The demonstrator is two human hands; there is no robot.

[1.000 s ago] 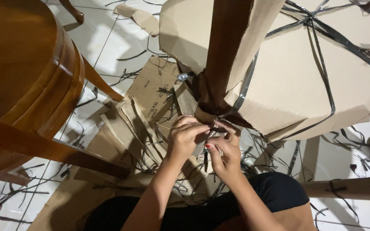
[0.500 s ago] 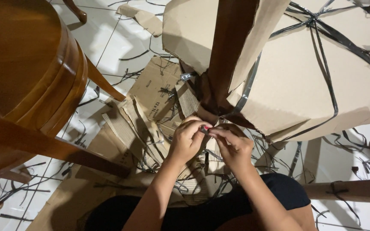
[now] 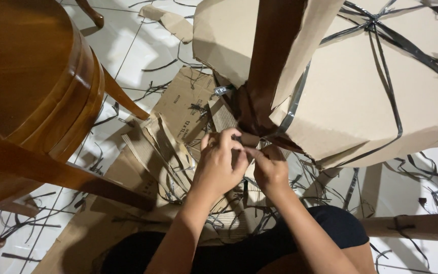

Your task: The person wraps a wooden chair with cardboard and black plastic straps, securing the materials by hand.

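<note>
My left hand [image 3: 221, 165] and my right hand [image 3: 270, 170] meet at the foot of a dark wooden leg [image 3: 272, 61]. A large cardboard-wrapped piece [image 3: 361, 96] bound with black straps [image 3: 387, 66] sits around that leg. The fingers of both hands pinch a small flap of cardboard wrap [image 3: 251, 139] where it joins the leg. A dark bit of strap shows at my left fingertips. The hands touch each other, and what lies under the palms is hidden.
A brown wooden chair [image 3: 31, 86] fills the left side, with a leg [image 3: 122, 99] slanting over the white tiled floor. Torn cardboard pieces [image 3: 183, 106] and cut black strap bits [image 3: 158, 66] litter the floor. A wrapped bar [image 3: 416, 226] lies at the right.
Both hands have shifted slightly up towards the foot of the wooden leg and closed together on the cardboard flap. The right hand has turned so its fingers point left.
</note>
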